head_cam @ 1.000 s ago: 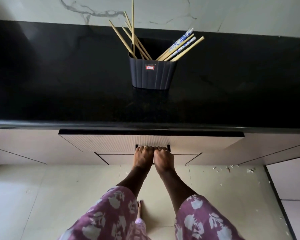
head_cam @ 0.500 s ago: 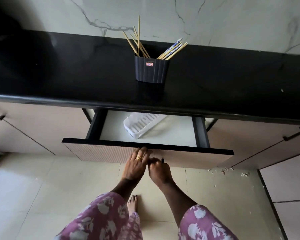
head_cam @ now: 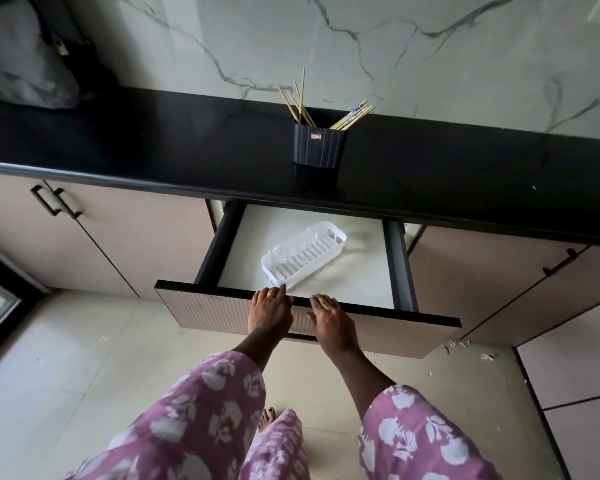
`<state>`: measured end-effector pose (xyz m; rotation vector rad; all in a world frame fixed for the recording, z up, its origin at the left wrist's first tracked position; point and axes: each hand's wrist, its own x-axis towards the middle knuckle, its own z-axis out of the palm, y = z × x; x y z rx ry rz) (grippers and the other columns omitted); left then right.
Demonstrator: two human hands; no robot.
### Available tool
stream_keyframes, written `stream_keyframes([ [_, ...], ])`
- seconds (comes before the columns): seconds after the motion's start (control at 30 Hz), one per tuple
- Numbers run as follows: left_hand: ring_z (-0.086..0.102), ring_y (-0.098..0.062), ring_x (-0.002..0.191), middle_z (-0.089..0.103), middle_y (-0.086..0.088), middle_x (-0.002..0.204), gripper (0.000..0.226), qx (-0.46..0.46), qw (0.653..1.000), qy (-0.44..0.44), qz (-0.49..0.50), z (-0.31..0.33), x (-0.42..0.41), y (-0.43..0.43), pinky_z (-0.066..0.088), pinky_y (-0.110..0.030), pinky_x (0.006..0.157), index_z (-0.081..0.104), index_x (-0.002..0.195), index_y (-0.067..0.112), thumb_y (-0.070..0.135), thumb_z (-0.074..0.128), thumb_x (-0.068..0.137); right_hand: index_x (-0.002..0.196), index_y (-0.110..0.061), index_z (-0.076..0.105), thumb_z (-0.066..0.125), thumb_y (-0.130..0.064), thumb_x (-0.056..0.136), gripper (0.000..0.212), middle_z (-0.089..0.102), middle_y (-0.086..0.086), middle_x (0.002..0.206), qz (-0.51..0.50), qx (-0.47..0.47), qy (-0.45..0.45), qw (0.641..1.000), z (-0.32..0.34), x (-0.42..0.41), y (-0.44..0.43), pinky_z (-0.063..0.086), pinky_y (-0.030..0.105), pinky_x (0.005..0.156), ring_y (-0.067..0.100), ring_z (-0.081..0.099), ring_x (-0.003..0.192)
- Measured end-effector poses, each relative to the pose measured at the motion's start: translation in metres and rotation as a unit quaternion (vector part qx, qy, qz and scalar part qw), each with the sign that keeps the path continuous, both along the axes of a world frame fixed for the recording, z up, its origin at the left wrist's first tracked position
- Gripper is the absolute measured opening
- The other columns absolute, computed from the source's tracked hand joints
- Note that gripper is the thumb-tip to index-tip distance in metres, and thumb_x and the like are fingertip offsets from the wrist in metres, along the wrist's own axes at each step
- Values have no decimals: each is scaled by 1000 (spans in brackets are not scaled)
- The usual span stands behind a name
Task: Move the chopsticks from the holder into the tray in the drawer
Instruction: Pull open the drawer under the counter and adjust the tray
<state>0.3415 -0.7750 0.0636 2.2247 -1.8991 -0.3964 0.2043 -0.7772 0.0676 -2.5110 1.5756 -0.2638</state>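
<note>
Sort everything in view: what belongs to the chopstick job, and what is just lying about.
Job: chopsticks, black holder, white tray, open drawer, left hand, right hand.
Lying about: grey bag on the countertop, debris on the floor, cabinet handles.

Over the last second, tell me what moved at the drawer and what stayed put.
The drawer, shut a second ago, has been pulled out toward the person, uncovering the white tray lying inside. The left hand and right hand have moved up from its front face and now rest with fingers over its top edge. The chopsticks stay in the holder on the counter, untouched.
</note>
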Motion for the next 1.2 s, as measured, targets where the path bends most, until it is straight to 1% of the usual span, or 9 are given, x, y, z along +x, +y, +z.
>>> stream_keyframes([
  [0.07,34,-25,135,42,-5,145,47,29,999,10,10,3,-1,9,19,-34,112,33,145,13,31,29,101,88,-16,76,91,-28,50,42,76,-5,86,-25,-24,13,999,8,-1,11,55,14,64,7,72,80],
  [0.1,31,-25,136,38,-4,148,48,42,999,17,9,3,-1,14,17,-35,113,31,145,14,32,28,101,98,-15,73,84,-26,65,36,74,-4,98,-35,-23,16,999,11,-2,15,55,17,71,8,70,91],
  [0.17,22,-23,141,29,-2,154,49,57,998,28,4,1,0,20,13,-36,116,25,148,15,33,27,102,122,-14,58,53,-24,93,30,63,0,126,-25,22,38,999,12,-1,17,51,28,87,15,58,117],
  [0.23,11,-23,146,20,0,157,51,65,997,37,4,-2,0,26,8,-37,118,19,150,16,33,25,102,127,-15,52,39,-23,99,32,57,-2,133,-16,38,38,998,9,-3,19,49,32,90,17,53,123],
  [0.4,9,-22,147,20,0,158,51,68,996,48,14,-3,0,28,7,-37,119,19,150,14,32,25,102,124,-16,57,44,-22,96,32,61,2,129,-32,70,28,997,12,-2,22,49,34,90,26,58,116],
  [0.63,37,-26,132,46,-11,139,41,39,989,77,116,10,10,-20,23,-35,112,44,131,5,12,39,91,99,-15,69,48,-51,91,43,71,13,104,-85,92,1,992,28,-8,-20,49,35,82,35,63,101],
  [0.83,47,-35,123,51,-17,132,44,166,934,193,249,0,28,-73,39,-38,104,43,127,1,8,42,84,109,-15,67,43,-41,97,38,68,14,110,-175,114,5,978,20,-13,-97,48,34,81,33,61,106],
  [0.97,55,-34,117,58,-15,126,46,231,877,238,348,-21,36,-110,46,-37,100,47,125,3,16,50,82,120,-12,60,44,-30,98,33,64,16,118,-227,140,-20,964,7,-8,-164,48,35,86,34,57,112],
  [1.2,60,-29,112,61,-16,123,39,314,866,213,325,-44,45,-136,48,-30,91,57,123,-2,11,42,90,127,-1,44,41,-14,98,33,50,18,133,-312,203,-61,926,-23,-1,-242,45,43,93,35,47,124],
])
